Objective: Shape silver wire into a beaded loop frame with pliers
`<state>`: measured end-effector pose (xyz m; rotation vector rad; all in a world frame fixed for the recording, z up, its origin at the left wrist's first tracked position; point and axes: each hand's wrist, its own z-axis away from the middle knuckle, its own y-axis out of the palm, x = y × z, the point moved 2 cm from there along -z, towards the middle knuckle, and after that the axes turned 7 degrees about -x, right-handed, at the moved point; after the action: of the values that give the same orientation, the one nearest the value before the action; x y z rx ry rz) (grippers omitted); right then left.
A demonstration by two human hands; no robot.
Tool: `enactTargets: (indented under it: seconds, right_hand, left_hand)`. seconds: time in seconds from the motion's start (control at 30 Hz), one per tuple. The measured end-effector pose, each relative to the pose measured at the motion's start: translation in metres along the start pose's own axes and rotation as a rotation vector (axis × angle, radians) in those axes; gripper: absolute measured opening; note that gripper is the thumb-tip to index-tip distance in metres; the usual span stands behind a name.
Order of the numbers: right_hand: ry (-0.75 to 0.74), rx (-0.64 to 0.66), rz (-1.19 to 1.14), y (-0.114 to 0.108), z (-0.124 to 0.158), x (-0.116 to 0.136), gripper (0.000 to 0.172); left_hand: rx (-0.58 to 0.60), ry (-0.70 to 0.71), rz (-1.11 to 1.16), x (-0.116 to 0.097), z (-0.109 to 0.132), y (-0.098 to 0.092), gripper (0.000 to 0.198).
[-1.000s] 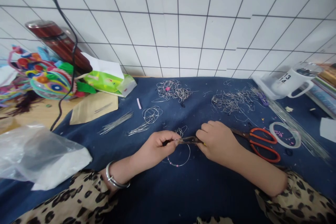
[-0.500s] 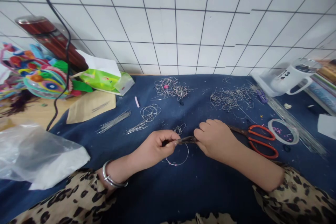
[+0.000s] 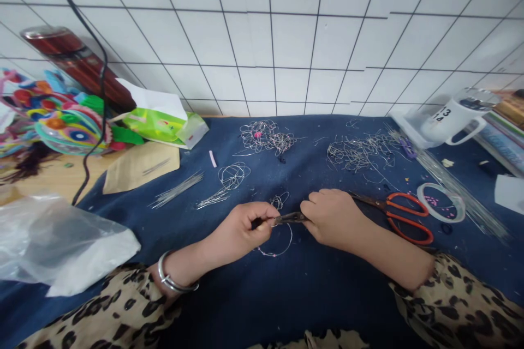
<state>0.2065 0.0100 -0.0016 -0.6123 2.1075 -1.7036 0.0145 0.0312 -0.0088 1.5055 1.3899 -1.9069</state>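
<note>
My left hand (image 3: pixel 248 226) pinches a thin wire ring (image 3: pixel 291 240) between thumb and fingers. The ring hangs below the fingertips, with small pink beads along its lower part. Closed around the handles of dark pliers (image 3: pixel 291 218), my right hand (image 3: pixel 333 215) keeps their jaws at the left fingertips, against the wire. The exact grip of the jaws is hidden by the left fingers. Just beyond the hands lies a small coil of wire (image 3: pixel 279 200) on the dark blue cloth (image 3: pixel 327 294).
Red-handled scissors (image 3: pixel 409 218) lie beside my right forearm, near a round dish (image 3: pixel 462 212) of pink beads. Wire tangles (image 3: pixel 356 152) and wire bundles (image 3: pixel 178 191) are spread farther back. A white mug (image 3: pixel 458 117) stands right; a plastic bag (image 3: pixel 61 245) lies left.
The pliers' jaws look turned slightly at the left fingertips. The right hand and the ring have shifted a little to the left in view; both grips are unchanged.
</note>
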Motion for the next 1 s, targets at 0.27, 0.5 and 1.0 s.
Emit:
enactTargets:
  seconds: [0.27, 0.5, 1.0]
  right_hand:
    - [0.006, 0.000, -0.028, 0.0048, 0.0005, 0.0006, 0.020]
    - [0.012, -0.025, -0.030, 0.0067, 0.0012, 0.0006, 0.020]
    - [0.045, 0.066, -0.234, 0.0044, -0.0005, -0.0008, 0.030]
  left_hand:
    - [-0.032, 0.099, -0.065, -0.0010, 0.0013, -0.0012, 0.013]
    - [-0.071, 0.194, -0.111, -0.0026, 0.0012, -0.0012, 0.013]
    - [-0.063, 0.115, -0.079, -0.0053, -0.0016, -0.0044, 0.012]
